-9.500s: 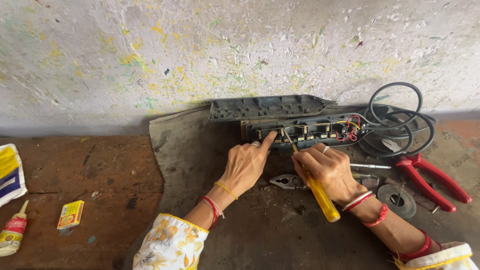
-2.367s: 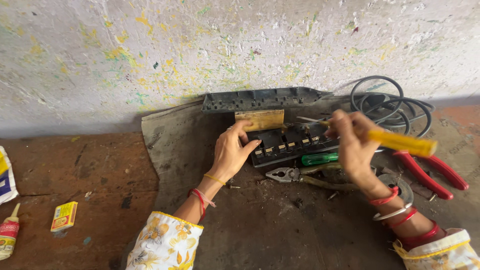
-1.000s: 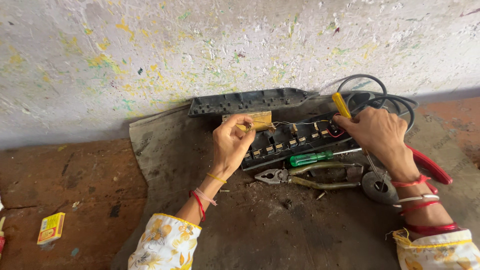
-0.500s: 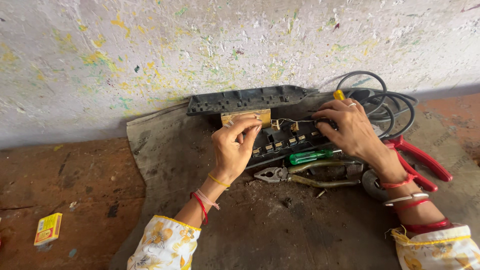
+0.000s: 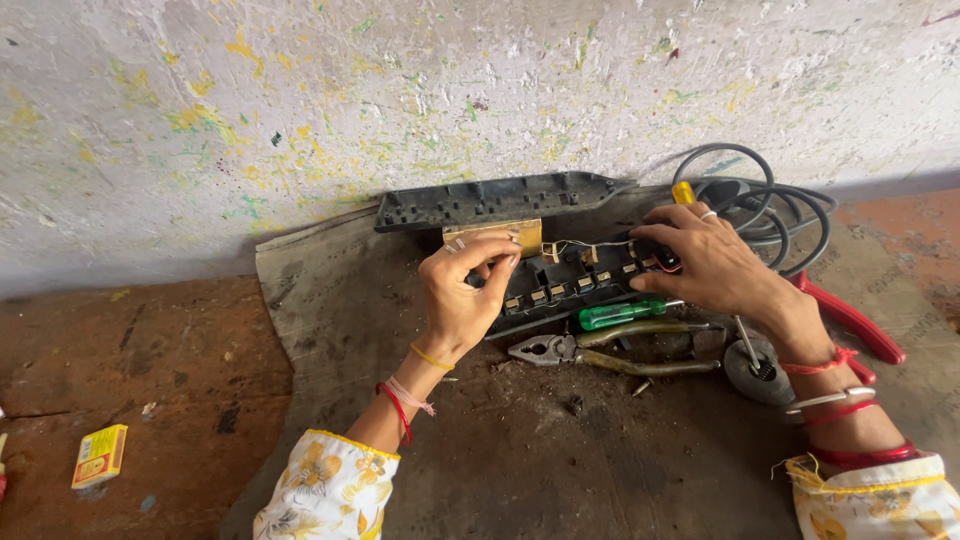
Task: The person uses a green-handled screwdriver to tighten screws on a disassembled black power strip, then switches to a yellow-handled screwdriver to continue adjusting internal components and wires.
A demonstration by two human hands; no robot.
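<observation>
An opened black power strip base (image 5: 575, 285) with switches and wires lies on a grey mat (image 5: 330, 300), its grey cover (image 5: 490, 200) leaning against the wall behind. My left hand (image 5: 463, 295) pinches a small part at the strip's left end, beside a brass-coloured plate (image 5: 495, 236). My right hand (image 5: 710, 262) rests on the strip's right end and grips a yellow-handled screwdriver (image 5: 683, 192), whose handle tip shows above the fingers.
A green-handled screwdriver (image 5: 620, 314) and pliers (image 5: 600, 355) lie just in front of the strip. Red-handled cutters (image 5: 855, 322) and a coiled black cable (image 5: 775, 205) are at the right. A small yellow box (image 5: 100, 455) lies on the brown floor at left.
Over the last second my right hand came down onto the strip's right end with the yellow screwdriver. My left hand stayed at the strip's left end, fingers now pinching.
</observation>
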